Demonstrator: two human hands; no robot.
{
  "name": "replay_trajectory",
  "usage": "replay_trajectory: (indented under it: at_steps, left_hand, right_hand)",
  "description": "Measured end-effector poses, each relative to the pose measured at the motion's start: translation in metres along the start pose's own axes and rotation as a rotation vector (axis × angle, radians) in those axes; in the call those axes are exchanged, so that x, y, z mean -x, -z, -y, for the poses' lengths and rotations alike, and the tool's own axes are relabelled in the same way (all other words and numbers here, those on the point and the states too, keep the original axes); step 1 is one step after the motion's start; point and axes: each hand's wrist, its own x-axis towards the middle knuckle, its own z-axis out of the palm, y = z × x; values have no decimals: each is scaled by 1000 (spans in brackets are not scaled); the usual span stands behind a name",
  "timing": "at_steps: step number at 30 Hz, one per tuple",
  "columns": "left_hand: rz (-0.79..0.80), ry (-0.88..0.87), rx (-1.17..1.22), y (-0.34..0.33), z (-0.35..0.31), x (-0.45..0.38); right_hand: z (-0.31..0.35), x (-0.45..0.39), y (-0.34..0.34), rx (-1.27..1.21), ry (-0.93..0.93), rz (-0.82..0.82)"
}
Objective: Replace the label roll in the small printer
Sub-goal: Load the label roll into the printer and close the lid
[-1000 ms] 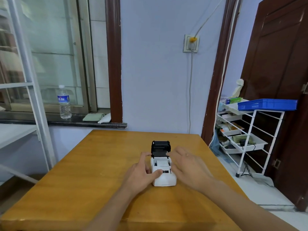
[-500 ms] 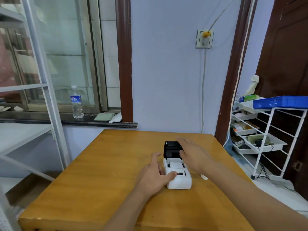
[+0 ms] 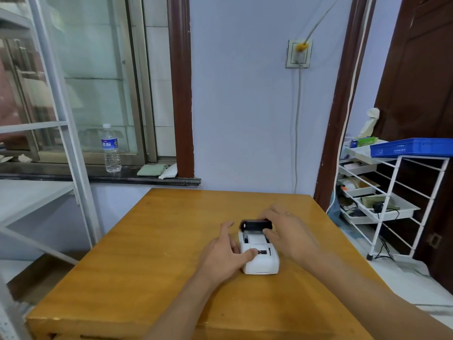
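- I see the small white plastic printer (image 3: 260,258) on the glossy orange-brown wooden table (image 3: 147,253), right of centre, its black lid (image 3: 256,224) raised at the far end.
- A white label roll (image 3: 256,240) sits in the open bay.
- My left hand (image 3: 224,256) braces the printer's left side, thumb across the top, fingers loosely spread.
- My right hand (image 3: 285,231) grips the lid, fingers over its top edge, thumb at its front.
- A clear plastic water bottle (image 3: 110,148) stands on the windowsill, well apart.
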Motion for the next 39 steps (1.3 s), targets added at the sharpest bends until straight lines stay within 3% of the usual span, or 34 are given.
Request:
replay_trajectory:
  at_steps: [7, 11, 14, 18, 24, 31, 39]
  left_hand:
    - [-23, 11, -50, 0, -3, 2]
    - [-39, 2, -44, 0, -5, 2]
    - [-36, -5, -7, 1, -6, 4]
    - [-11, -9, 11, 0, -5, 3]
    - [20, 22, 0, -2, -3, 0]
    - [64, 61, -8, 4, -14, 12]
    - [53, 72, -27, 4, -16, 21]
  right_hand:
    - [-3, 20, 0, 13, 62, 82]
    - [3, 0, 6, -118, -63, 142]
    - [2, -20, 14, -221, -225, 344]
    - [5, -43, 28, -39, -319, 674]
    - [18, -65, 34, -16, -460, 847]
    - [19, -60, 24, -37, -534, 800]
    - [22, 5, -2, -210, -508, 338]
